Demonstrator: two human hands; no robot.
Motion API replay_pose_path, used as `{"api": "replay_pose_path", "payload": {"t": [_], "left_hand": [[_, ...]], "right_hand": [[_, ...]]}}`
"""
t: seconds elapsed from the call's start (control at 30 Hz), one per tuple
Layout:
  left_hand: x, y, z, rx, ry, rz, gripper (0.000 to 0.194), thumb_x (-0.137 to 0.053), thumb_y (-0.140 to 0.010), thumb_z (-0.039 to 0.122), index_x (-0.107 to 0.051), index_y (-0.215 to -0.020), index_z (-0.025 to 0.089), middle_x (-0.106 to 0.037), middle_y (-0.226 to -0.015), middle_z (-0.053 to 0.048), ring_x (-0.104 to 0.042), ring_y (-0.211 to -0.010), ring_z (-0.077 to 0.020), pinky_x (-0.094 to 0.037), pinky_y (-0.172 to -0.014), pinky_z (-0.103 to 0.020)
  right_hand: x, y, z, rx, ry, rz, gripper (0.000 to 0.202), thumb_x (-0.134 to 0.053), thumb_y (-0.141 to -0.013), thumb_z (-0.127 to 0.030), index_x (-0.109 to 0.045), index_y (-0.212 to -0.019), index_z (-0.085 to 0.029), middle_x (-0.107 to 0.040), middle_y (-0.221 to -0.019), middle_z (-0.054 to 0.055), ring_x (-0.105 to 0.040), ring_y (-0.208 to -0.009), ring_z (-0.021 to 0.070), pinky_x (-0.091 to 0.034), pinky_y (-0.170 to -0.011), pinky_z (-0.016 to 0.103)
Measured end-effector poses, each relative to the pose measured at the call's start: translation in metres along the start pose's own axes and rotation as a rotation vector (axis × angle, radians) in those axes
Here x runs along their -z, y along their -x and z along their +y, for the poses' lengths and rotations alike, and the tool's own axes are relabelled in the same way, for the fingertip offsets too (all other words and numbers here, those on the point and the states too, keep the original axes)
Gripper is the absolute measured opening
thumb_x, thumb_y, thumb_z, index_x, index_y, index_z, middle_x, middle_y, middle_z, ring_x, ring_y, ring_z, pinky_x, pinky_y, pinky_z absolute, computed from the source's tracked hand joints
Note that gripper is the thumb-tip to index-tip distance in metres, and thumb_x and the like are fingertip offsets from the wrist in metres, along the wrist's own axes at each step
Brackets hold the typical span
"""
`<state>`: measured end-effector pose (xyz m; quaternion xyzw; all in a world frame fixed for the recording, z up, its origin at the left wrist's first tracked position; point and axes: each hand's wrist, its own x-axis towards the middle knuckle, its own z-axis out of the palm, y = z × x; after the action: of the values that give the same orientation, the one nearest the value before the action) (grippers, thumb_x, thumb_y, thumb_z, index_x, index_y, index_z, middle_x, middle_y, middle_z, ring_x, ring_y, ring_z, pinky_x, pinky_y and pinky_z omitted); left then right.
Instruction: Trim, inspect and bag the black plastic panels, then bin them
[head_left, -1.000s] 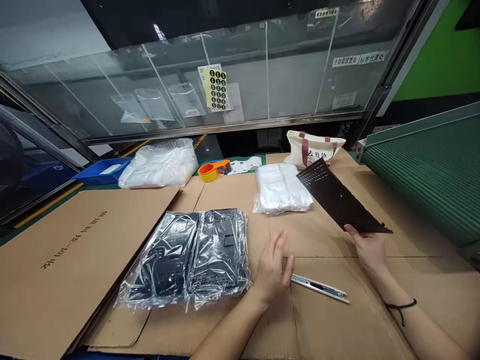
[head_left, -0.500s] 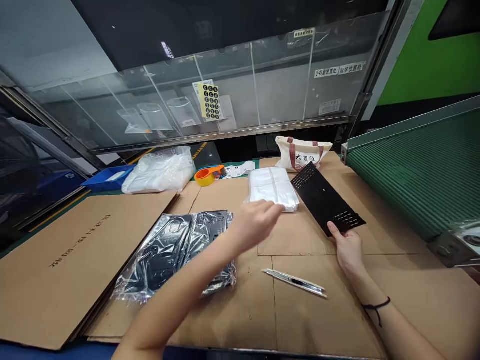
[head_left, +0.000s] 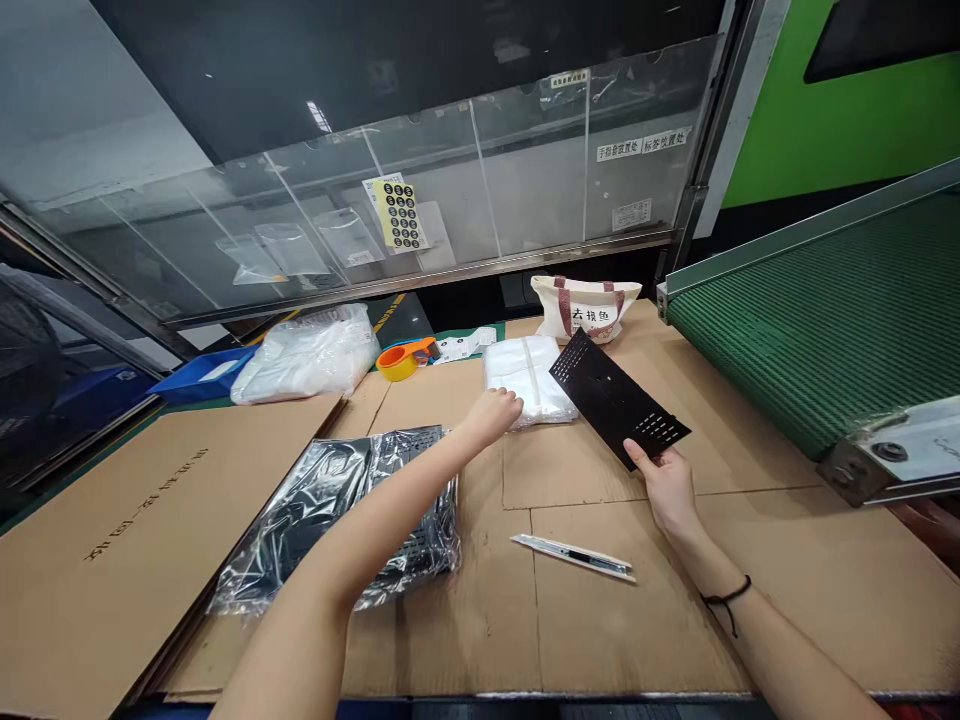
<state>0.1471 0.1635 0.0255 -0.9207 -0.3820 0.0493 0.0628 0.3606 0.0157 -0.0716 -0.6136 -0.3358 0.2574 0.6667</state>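
Note:
My right hand [head_left: 667, 485] holds a black perforated plate [head_left: 611, 400] by its lower corner, thumb on the face turned to me. The plate is tilted above the cardboard, with rows of slots near both ends. My left hand [head_left: 495, 412] is closed at the near left edge of a stack of clear plastic bags [head_left: 529, 375]; whether its fingertips pinch anything is hidden. Beneath my left forearm lie more black plates wrapped in clear plastic [head_left: 322, 500]. A utility knife [head_left: 574, 557] rests on the cardboard between my arms.
Flat cardboard sheets [head_left: 150, 520] are stacked at the left. Along the back stand a blue tray [head_left: 202, 375], a bulky plastic bag [head_left: 307, 350], an orange tape dispenser [head_left: 405, 358] and a cloth bag [head_left: 585, 308]. A green conveyor belt [head_left: 825, 310] borders the right side.
The camera view has shifted a little. My left hand has lowered and moved left to the near edge of the bag stack. My right hand keeps hold of the black plate.

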Motion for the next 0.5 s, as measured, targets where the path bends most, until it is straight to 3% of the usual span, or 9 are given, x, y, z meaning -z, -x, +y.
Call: {"api": "replay_pose_path", "payload": {"t": [0.13,0.23,0.4,0.5], "left_hand": [[0.004,-0.016,-0.012,0.077,0.043,-0.015,0.011,-0.056,-0.09,0.019,-0.064,-0.087,0.014,-0.067,-0.092,-0.011,-0.062,-0.09,-0.0225,-0.046,-0.076,-0.034],[0.003,-0.023,-0.019,0.112,0.091,-0.021,0.021,-0.056,-0.093,0.033,-0.063,-0.087,0.014,-0.065,-0.09,-0.005,-0.061,-0.084,-0.0174,-0.049,-0.078,-0.035],[-0.001,-0.027,-0.02,0.131,0.181,0.024,0.017,-0.06,-0.09,0.03,-0.062,-0.087,0.014,-0.065,-0.093,-0.005,-0.06,-0.082,-0.0174,-0.046,-0.074,-0.033],[-0.002,-0.031,-0.02,0.161,0.243,0.044,0.024,-0.06,-0.089,0.035,-0.061,-0.077,0.015,-0.066,-0.082,-0.006,-0.06,-0.076,-0.0195,-0.042,-0.067,-0.03]], "right_hand": [[-0.001,0.003,-0.007,0.025,-0.002,-0.022,0.046,-0.073,-0.063,-0.058,-0.071,-0.079,-0.014,-0.074,-0.084,0.01,-0.066,-0.08,0.0261,-0.053,-0.071,0.036],[-0.002,0.006,-0.011,0.029,0.004,-0.047,0.041,-0.073,-0.064,-0.055,-0.07,-0.072,-0.016,-0.073,-0.076,0.008,-0.066,-0.075,0.0258,-0.053,-0.069,0.036],[-0.004,0.009,-0.013,0.034,0.013,-0.072,0.038,-0.073,-0.065,-0.053,-0.07,-0.071,-0.016,-0.072,-0.073,0.008,-0.066,-0.074,0.0265,-0.054,-0.07,0.037],[-0.005,0.01,-0.013,0.042,0.015,-0.084,0.041,-0.072,-0.066,-0.054,-0.072,-0.077,-0.014,-0.074,-0.081,0.01,-0.068,-0.08,0.0279,-0.054,-0.075,0.039]]}}
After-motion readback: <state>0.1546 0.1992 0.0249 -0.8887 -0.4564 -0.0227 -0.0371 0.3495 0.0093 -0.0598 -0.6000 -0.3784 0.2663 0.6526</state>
